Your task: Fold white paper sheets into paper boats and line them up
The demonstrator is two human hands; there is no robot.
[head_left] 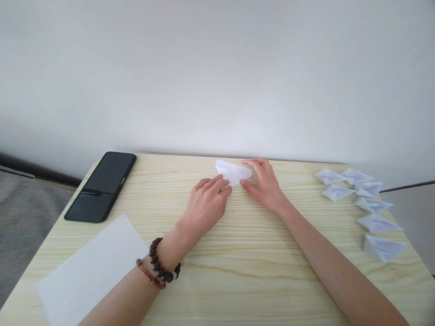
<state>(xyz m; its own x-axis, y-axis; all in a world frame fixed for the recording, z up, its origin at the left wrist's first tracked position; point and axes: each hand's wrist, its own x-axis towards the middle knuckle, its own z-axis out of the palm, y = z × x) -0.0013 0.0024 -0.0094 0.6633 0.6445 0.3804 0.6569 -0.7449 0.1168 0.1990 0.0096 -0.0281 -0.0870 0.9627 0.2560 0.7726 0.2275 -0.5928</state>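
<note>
A small folded piece of white paper (234,171) lies near the table's far edge, with slanted ends and a crease along its top. My left hand (209,197) presses its fingertips onto the paper's lower left side, fingers bent close together. At the paper's right end, my right hand (263,183) grips it, with the thumb at the lower edge and the index finger at the top edge. Dark beads and a brown cord circle my left wrist.
Several folded white paper boats (375,222) stand at the right side of the wooden table (258,280). A black phone (100,185) lies at the far left, and a white paper sheet (95,271) lies partly under my left forearm. The white wall (217,81) rises behind.
</note>
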